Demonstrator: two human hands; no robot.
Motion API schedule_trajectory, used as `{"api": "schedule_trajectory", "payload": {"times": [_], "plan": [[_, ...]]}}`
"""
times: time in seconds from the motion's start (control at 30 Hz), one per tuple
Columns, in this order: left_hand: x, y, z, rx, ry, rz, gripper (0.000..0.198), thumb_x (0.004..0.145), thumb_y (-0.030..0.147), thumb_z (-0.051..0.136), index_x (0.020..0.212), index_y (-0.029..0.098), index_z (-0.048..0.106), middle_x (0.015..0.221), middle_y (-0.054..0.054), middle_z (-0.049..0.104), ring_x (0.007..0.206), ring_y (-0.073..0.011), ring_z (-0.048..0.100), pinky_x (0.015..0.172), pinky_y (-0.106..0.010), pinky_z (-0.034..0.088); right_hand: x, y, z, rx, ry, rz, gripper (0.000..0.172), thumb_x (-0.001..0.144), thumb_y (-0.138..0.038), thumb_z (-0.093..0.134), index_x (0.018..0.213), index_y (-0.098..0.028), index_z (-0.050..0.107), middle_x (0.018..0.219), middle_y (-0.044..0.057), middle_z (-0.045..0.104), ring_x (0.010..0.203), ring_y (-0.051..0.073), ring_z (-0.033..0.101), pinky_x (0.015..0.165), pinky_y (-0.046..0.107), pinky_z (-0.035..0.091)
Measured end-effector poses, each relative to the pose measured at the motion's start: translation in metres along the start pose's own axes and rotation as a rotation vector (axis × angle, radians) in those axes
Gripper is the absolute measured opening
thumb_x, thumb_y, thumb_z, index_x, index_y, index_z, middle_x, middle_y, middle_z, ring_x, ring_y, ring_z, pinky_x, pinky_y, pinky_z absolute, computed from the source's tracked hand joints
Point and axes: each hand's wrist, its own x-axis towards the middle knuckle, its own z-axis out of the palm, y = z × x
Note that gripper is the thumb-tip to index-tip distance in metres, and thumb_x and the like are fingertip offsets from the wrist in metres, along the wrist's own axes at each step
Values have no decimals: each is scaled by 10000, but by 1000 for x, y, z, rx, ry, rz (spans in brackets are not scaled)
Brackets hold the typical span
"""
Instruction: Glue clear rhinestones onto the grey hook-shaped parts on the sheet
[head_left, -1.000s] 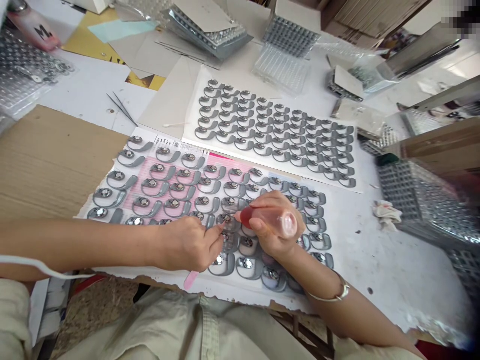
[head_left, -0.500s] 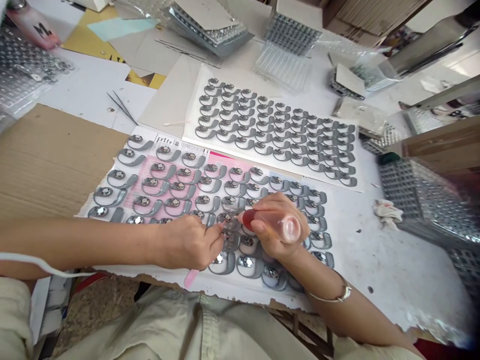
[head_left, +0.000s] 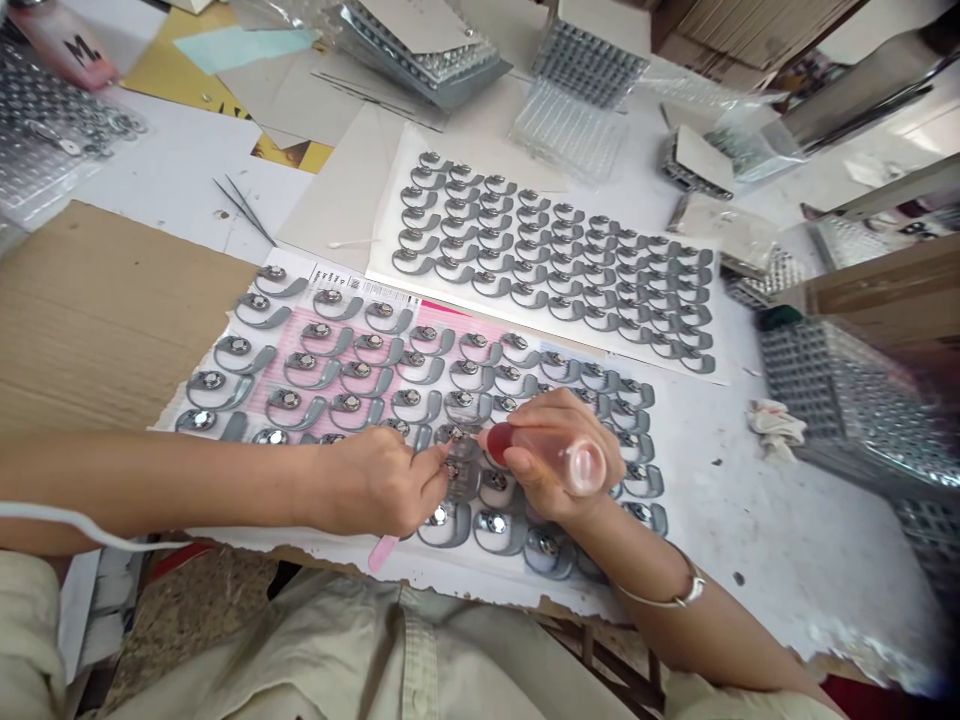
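My right hand (head_left: 555, 450) is wrapped round a squeeze bottle (head_left: 551, 455) with reddish contents. The bottle is tilted, its nozzle end pointing left and down, close above a row of grey curved pieces with shiny round metal parts (head_left: 466, 408). Close to that nozzle, my left hand (head_left: 386, 482) is closed, thumb and index finger pinched together at the edge of one such piece. Whether anything is between those fingers is hidden. Several more pieces lie in rows on the printed sheet (head_left: 262, 385) beneath both hands.
A second white sheet (head_left: 386, 235) with rows of similar pieces lies behind. Tweezers (head_left: 246, 210) and a cotton swab (head_left: 352, 243) rest nearby. Cardboard (head_left: 112, 320) is on the left, stacked clear trays (head_left: 592, 60) at the back, and crumpled tissue (head_left: 775, 428) on the right.
The right hand and bottle have shifted very slightly to the right. My left hand stays in nearly the same place, still pinched.
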Motion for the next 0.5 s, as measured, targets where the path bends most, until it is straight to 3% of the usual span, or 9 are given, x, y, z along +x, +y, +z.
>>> {"api": "schedule_trajectory", "payload": {"times": [0.5], "plan": [[-4, -4, 1, -62, -43, -24, 164, 862, 41, 465, 838, 86, 620, 849, -146, 711, 548, -147, 627, 416, -225, 489, -2, -1, -1, 5, -7, -6, 117, 813, -249, 644, 908, -187, 610, 668, 47, 633, 562, 187, 571, 458, 329, 446]]}}
